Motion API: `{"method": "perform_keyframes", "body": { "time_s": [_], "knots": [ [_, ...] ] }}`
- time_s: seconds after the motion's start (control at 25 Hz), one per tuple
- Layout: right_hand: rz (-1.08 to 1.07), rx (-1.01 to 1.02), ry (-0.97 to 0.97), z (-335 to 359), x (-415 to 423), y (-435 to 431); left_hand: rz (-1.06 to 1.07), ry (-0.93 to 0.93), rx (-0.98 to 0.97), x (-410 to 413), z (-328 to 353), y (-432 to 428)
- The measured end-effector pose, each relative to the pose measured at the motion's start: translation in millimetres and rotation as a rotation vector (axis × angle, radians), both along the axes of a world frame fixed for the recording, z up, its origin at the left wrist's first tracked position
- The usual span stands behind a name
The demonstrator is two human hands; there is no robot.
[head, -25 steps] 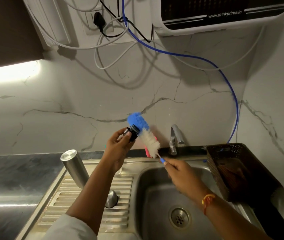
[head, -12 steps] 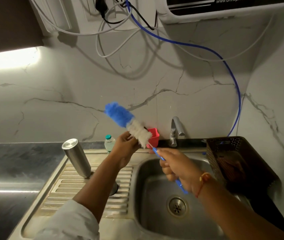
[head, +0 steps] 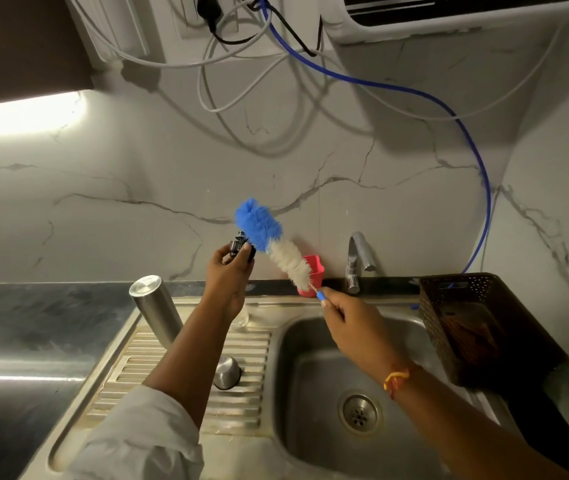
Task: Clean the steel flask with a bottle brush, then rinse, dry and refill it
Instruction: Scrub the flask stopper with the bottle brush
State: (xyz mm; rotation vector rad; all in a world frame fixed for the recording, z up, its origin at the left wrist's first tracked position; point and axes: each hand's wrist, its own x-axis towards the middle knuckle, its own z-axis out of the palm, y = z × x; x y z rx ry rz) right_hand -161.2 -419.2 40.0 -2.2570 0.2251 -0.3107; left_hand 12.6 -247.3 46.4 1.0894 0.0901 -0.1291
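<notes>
At a kitchen sink, a person's left hand (head: 229, 275) pinches a small black stopper (head: 239, 244) between thumb and fingertips, raised before the marble wall; the right hand (head: 352, 323) grips the thin blue handle of a bottle brush (head: 277, 247), whose blue-and-white bristle head slants up to touch the stopper; the step in hand appears to be scrubbing this small part. The steel flask (head: 156, 310) stands apart on the ribbed drainboard (head: 248, 341), left of the left forearm, with a flat closed end uppermost, so it may be upside down; a small domed steel cap (head: 227, 372) sits near it on the ribs. The flask is a smooth, brushed cylinder, rigid and probably slick when wet, best taken around the middle of its body with a full wrap of the fingers; the brush is light, its bristles soft and springy on a stem that looks likely to flex, so holding low on the handle gives reach but less control. The steel basin (head: 310, 358) looks dull and scuffed; a chrome tap (head: 357, 261), a red plastic cup (head: 314, 275) and a brown perforated basket (head: 466, 306) line the rear ledge and right edge.
</notes>
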Motion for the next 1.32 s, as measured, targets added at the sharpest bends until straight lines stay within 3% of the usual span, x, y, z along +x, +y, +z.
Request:
{"method": "perform_keyframes", "body": {
  "time_s": [0.2,0.32,0.56,0.92,1.08,1.24,1.32],
  "knots": [
    [0.022,-0.032,-0.004,11,11,1,-0.081,-0.036,-0.073,-4,8,-6],
    [0.087,-0.128,-0.030,10,0,6,-0.028,-0.064,-0.054,2,12,0],
    [0.052,-0.214,-0.013,16,14,-3,-0.142,-0.159,0.125,4,10,3],
    [0.079,-0.374,0.024,23,20,-10,-0.116,-0.301,0.345,10,14,18],
    [0.149,-0.369,0.036,23,2,-7,0.011,-0.335,0.424,17,19,37],
    [0.074,-0.394,0.004,27,22,-10,-0.064,-0.457,0.623,9,11,25],
    [0.069,-0.395,0.003,25,24,-12,0.002,-0.432,0.581,13,14,31]
  ]
}}
